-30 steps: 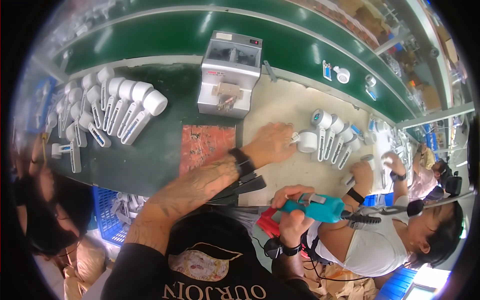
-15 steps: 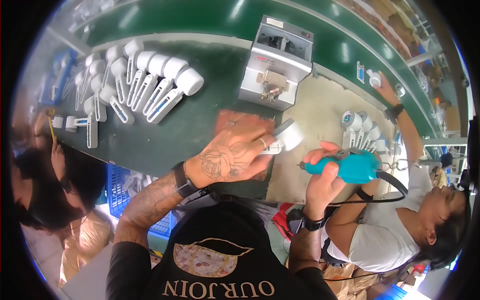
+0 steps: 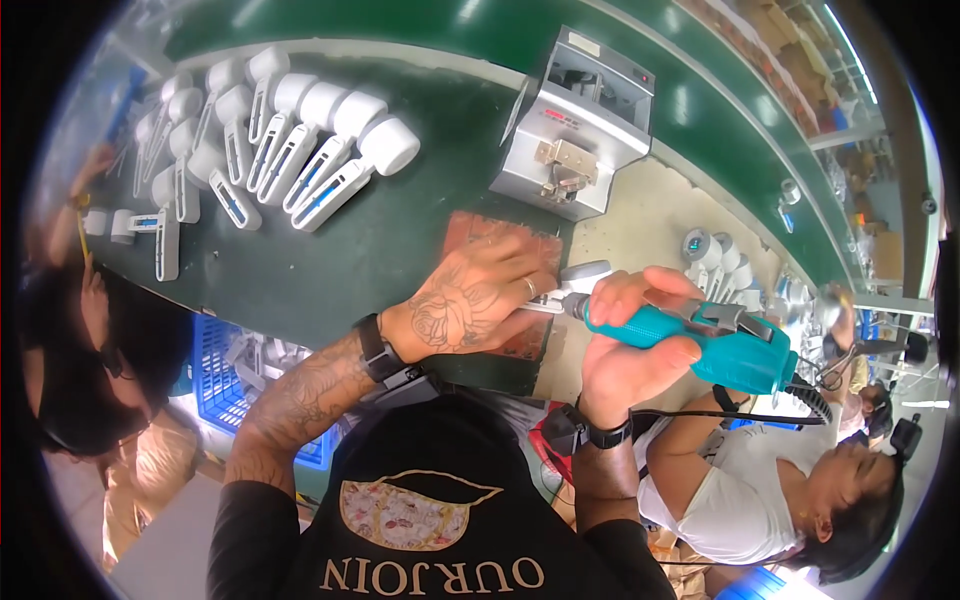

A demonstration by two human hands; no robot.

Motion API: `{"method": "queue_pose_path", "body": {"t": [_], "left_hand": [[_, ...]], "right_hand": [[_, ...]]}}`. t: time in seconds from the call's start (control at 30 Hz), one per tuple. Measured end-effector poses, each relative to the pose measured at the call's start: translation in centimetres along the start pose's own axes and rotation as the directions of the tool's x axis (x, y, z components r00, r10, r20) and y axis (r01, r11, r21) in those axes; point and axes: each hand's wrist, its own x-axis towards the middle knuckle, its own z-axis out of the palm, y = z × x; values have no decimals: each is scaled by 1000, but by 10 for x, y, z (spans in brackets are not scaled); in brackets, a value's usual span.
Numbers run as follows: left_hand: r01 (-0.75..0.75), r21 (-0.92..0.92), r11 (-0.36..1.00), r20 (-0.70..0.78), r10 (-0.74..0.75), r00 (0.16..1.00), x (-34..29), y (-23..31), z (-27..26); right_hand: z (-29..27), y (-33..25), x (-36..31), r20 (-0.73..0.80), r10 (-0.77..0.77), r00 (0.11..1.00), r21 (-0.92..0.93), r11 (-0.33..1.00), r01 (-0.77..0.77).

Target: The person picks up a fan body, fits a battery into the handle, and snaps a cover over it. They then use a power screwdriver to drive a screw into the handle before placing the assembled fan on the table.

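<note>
though beyond left hand (image 3: pixel 475 300), red-lettered machine (image 3: pixel 575 135)

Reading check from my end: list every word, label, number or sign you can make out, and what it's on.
Black shirt: pale lettering, upside down in view, readable; wording not copied here.
Silver machine: red and dark print on its front, too small and blurred to read.
Pale label on the machine's top: nothing legible.
Teal power tool: no readable marking.
</note>
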Motion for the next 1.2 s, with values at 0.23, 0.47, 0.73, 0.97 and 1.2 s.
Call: {"method": "queue_pose_path", "body": {"t": [0.23,0.47,0.73,0.97,1.2], "left_hand": [[-49,-14,999,-81,47,996,2,-1,-1],[-60,28,998,-18,60,998,2,-2,0],[-172,-8,985,-106,170,980,6,-4,-4],[-19,-125,992,-50,13,999,5,0,2],[-14,-109,994,-78,6,997,8,-2,-2]], "right_hand": [[2,6,2,1,4,1000,-20,1000,-4],[1,11,6,13,-15,1000,-26,1000,15],[-1,13,6,47,-31,998,-12,999,32],[0,12,5,56,-26,998,-4,1000,26],[-2,5,20,73,-36,997,39,999,33]]}}
